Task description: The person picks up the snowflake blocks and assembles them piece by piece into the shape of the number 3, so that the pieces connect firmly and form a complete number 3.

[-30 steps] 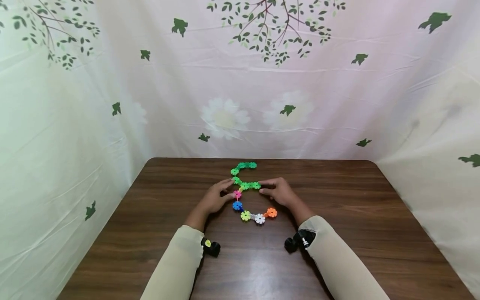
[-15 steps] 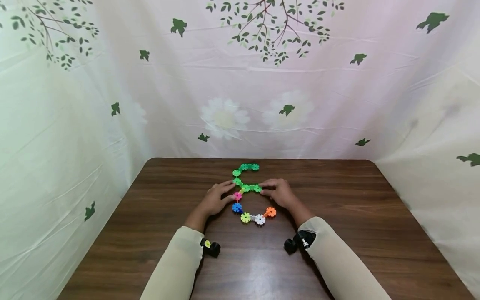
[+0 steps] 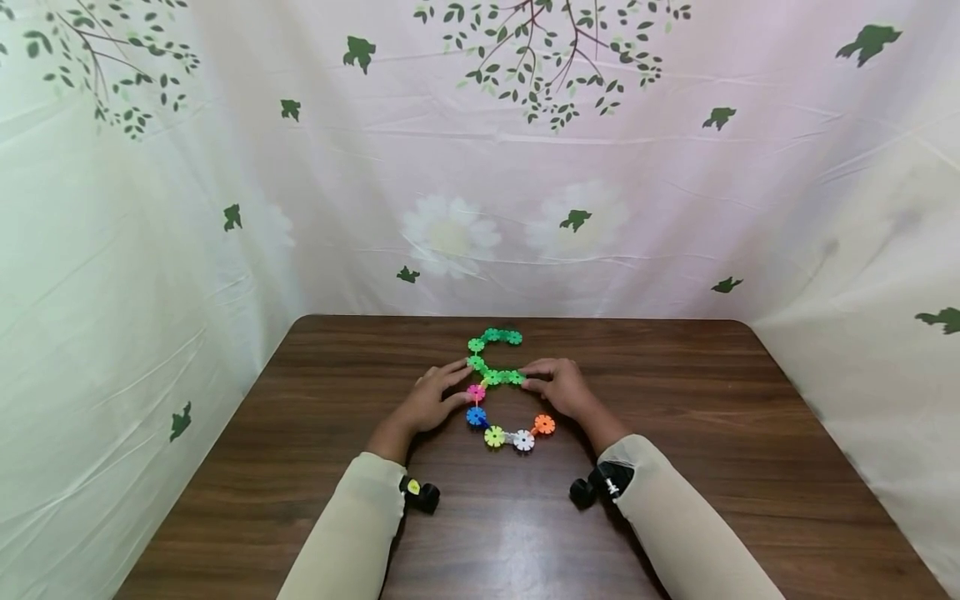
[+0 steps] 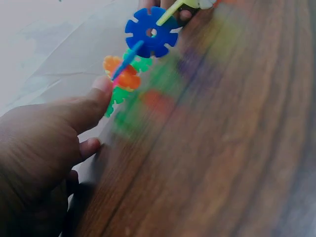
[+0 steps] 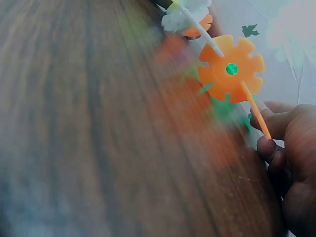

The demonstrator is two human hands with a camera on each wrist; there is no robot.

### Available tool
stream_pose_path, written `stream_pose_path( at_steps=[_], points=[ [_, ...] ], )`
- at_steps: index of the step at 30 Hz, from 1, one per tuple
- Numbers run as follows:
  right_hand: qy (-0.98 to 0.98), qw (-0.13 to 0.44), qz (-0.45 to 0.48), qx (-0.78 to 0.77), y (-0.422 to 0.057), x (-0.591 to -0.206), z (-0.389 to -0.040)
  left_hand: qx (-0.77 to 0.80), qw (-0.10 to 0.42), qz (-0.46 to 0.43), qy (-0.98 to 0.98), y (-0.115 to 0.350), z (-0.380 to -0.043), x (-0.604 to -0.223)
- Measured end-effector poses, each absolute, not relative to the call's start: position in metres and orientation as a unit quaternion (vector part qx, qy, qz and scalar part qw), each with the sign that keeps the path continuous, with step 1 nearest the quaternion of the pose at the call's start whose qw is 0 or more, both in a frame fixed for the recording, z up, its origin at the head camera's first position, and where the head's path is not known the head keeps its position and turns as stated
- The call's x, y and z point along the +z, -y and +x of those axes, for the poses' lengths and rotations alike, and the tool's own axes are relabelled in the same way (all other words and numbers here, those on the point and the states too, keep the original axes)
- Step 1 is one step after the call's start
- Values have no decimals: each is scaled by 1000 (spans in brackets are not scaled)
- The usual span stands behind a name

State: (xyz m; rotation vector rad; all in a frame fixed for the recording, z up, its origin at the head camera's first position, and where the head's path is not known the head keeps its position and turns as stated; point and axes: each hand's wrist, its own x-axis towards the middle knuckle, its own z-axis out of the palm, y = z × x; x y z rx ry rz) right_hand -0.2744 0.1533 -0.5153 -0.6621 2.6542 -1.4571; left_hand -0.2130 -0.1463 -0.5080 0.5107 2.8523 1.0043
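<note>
A chain of interlocking flower discs lies on the table in an S-like curve. Its far part is green, and pink, blue, yellow-green, white and orange discs follow towards the person. At its left side, my left hand touches the chain with extended fingers near a green disc and the thumb at the pink disc. Across from it, the thumb and forefinger of my right hand pinch the green end disc. A blue disc looms large in the left wrist view, an orange disc in the right.
The brown wooden table has rounded far corners. A printed cloth hangs behind it and at both sides. Black wrist cameras sit at both cuffs. The table reflects the discs.
The chain's green far part has shifted slightly to the right and towards the person, turning a little. Both hands keep nearly the same place on it.
</note>
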Motion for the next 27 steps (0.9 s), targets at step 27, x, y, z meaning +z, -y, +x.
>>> stream_pose_path(
  at_steps=[27],
  points=[
    [-763,-7,-244,-599,-165,-497,-264,410,-58,205,-887,135,-207,-479]
  ],
)
